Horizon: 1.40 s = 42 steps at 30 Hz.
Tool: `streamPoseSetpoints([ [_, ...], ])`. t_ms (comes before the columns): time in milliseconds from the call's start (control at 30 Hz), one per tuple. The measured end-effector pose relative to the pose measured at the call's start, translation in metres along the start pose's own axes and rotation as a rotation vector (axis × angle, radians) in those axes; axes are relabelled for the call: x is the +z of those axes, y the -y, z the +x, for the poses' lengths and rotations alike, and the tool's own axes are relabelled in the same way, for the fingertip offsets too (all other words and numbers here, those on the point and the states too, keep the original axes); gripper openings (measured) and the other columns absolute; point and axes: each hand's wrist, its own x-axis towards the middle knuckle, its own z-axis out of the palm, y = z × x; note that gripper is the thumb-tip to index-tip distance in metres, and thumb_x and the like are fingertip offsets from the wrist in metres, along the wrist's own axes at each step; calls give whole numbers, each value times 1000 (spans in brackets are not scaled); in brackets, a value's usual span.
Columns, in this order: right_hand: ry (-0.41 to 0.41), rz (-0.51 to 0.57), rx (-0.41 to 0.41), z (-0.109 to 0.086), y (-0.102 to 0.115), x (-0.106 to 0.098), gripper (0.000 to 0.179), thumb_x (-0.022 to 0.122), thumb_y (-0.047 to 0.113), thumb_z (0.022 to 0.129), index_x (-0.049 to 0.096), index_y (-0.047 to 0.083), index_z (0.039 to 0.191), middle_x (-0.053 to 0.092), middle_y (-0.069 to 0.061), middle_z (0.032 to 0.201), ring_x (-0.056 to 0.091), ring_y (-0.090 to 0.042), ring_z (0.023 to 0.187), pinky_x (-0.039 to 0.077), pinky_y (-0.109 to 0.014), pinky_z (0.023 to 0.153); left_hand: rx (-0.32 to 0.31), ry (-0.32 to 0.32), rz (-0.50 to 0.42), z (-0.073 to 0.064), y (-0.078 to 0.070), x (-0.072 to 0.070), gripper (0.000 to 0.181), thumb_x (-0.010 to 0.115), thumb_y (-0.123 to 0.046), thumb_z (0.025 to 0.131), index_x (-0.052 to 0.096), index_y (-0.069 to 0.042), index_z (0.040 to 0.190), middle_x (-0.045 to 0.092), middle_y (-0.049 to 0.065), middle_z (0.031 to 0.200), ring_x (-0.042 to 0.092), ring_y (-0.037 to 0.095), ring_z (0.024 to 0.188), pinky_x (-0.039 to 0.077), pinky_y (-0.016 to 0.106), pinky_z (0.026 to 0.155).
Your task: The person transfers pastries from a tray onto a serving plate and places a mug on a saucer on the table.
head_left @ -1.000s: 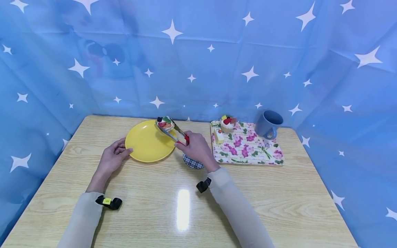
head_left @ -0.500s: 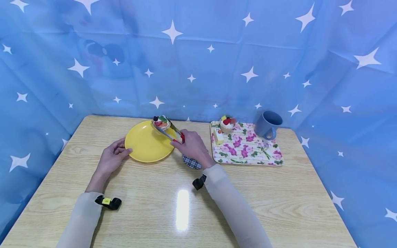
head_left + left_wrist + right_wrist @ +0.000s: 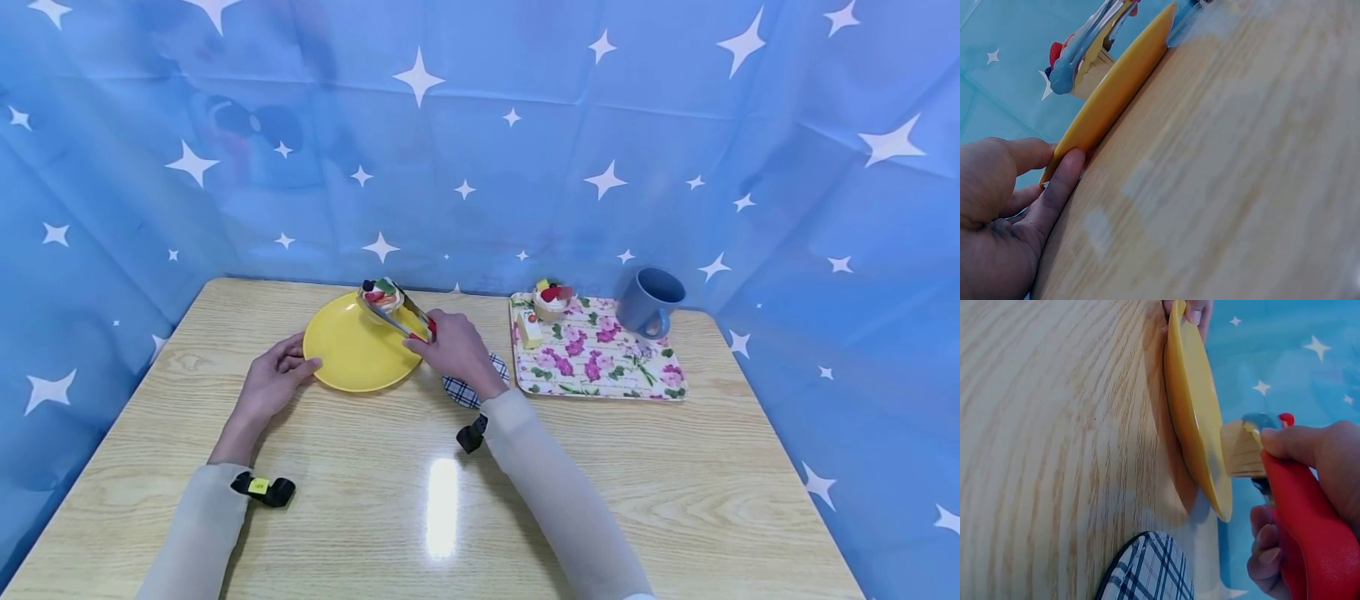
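My left hand [image 3: 273, 379] pinches the near left rim of a yellow plate [image 3: 352, 354] between thumb and fingers; the left wrist view shows the thumb [image 3: 1063, 178] along the rim. In my right hand [image 3: 457, 346] are tongs with red handles [image 3: 1304, 519] and metal arms. Between the tongs' tips sits a cupcake [image 3: 384, 297] topped with white cream, red fruit and a green piece. It is upright over the back right part of the plate, its pale base [image 3: 1241, 450] right at the plate's surface in the right wrist view.
A floral tray [image 3: 600, 379] lies to the right, bearing a second cupcake [image 3: 551, 307], a small cake slice [image 3: 529, 331] and a blue mug [image 3: 647, 302]. Under my right forearm lies a plaid round coaster [image 3: 459, 392]. A blue star-patterned curtain [image 3: 480, 150] hangs behind the table.
My right hand has moved left with the tongs and cupcake, from the plate's right edge to further over it. More of the plaid coaster shows. My left hand has stayed on the rim.
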Motion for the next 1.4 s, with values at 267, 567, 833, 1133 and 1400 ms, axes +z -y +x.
streamPoseSetpoints([
  [267,14,-18,-4,6,1,6,46,68,51,96,65,7,109,47,0,68,41,-14,56,31,-26,48,-12,8,7,0,-1,0,68,63,-20,103,31,-6,161,54,11,124,61,-6,89,62,17,80],
  [567,22,-50,26,11,7,12,46,69,53,95,64,9,108,49,0,71,45,-14,60,32,-25,48,-10,7,17,2,3,1,68,63,-20,103,31,-5,161,54,13,126,60,-6,90,62,17,80],
  [833,16,-83,25,13,8,16,45,69,53,95,64,10,108,50,0,72,47,-14,62,32,-24,49,-5,6,14,-1,0,0,70,65,-26,103,31,-9,162,54,15,128,61,-5,91,62,16,80],
  [1133,18,-87,31,14,9,15,45,70,52,94,64,9,105,50,0,72,47,-15,62,33,-24,50,-6,-3,20,-1,0,0,69,65,-25,102,33,-10,161,54,14,127,61,-5,90,62,17,79],
  [1400,29,-103,49,14,8,14,48,72,54,92,64,9,110,60,-1,82,53,-16,70,38,-25,53,-2,-6,34,-2,-1,0,70,66,-31,102,34,-10,161,55,12,123,61,-4,90,62,17,79],
])
